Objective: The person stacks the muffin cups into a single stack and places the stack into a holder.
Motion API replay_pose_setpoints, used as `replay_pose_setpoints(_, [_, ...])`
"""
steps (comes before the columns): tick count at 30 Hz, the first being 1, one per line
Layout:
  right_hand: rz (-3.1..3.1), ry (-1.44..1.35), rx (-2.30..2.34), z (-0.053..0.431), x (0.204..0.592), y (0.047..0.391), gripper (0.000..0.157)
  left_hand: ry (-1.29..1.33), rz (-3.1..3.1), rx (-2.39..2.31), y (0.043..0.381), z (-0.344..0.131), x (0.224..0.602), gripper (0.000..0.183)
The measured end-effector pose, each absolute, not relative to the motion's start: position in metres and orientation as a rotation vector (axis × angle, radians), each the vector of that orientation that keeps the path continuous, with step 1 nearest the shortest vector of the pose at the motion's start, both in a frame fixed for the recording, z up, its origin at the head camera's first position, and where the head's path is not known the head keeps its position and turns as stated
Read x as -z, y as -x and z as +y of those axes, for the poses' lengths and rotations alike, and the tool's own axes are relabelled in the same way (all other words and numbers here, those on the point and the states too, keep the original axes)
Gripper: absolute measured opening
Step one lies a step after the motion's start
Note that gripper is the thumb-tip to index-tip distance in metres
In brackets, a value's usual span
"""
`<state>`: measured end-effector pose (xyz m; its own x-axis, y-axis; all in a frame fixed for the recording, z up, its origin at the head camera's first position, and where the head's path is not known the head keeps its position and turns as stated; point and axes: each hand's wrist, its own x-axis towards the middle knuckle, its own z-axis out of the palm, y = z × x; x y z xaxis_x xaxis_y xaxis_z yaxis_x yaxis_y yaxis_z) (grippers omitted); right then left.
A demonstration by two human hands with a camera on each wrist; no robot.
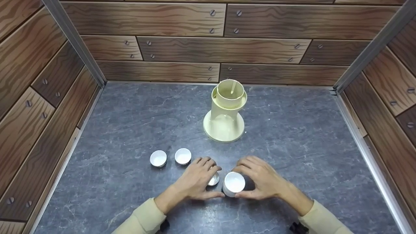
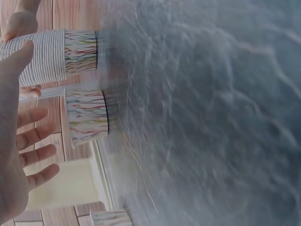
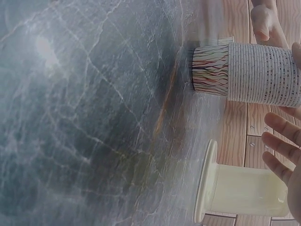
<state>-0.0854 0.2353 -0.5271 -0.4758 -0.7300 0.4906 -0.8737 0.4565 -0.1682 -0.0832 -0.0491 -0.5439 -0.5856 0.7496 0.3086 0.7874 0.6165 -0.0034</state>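
Note:
A tall stack of nested paper cups (image 1: 234, 184) with coloured wavy lines stands upright on the table in front of me. My right hand (image 1: 260, 178) holds the stack, its thumb on the near side and index finger on the far side; the other fingers (image 3: 281, 147) are spread apart from it. Just left of the stack stands a single paper cup (image 2: 86, 116), partly hidden in the head view by my left hand (image 1: 199, 179). The left fingers (image 2: 37, 136) are loosely spread beside that cup, the thumb pointing towards the stack.
Two more paper cups (image 1: 158, 158) stand upright to the left in a row. Farther back is a pale yellow cylindrical holder (image 1: 225, 126) on a round base, open at the top. Wood-patterned walls (image 1: 182, 48) enclose the dark marbled tabletop (image 1: 136, 120) on three sides.

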Motion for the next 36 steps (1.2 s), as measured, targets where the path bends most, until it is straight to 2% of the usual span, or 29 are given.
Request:
replay_pose_setpoints(25, [-2.356,-1.379,-0.611,0.235,0.528,0.087,0.061,1.204,-2.705,0.062,0.095,-0.074,0.551,0.096])
replay_pose_setpoints(36, [-2.361,-1.376,-0.595,0.235,0.528,0.087,0.063,1.21,-2.691,0.046,0.099,-0.078,0.559,0.091])
